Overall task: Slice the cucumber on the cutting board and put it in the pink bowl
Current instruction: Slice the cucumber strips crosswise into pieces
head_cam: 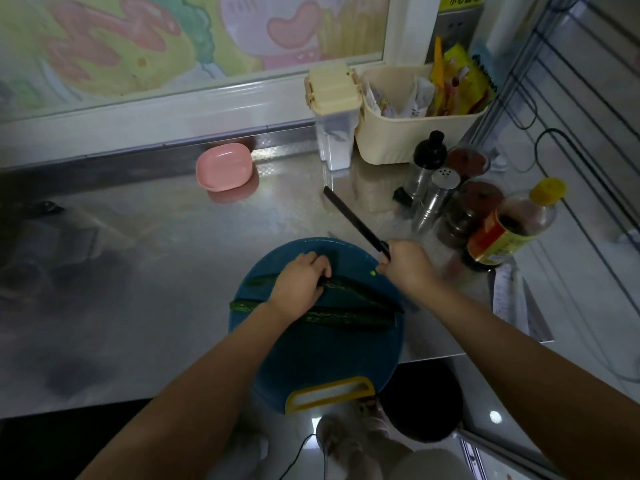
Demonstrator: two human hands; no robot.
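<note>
Two bumpy cucumber strips (346,320) lie on a round board (329,358).

One wide-angle camera, worn on the head, looks forward and steeply down from close above the steel counter (145,244). The cutting board (322,351) fills the lower centre of the frame.

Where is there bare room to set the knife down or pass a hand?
Bare steel counter between the pink bowl and the cutting board, and along the board's left. The board's near half, below the cucumber, is bare too. Crowded: right side, bottles and a shaker before the basket, beside the right hand gripping the knife.
</note>
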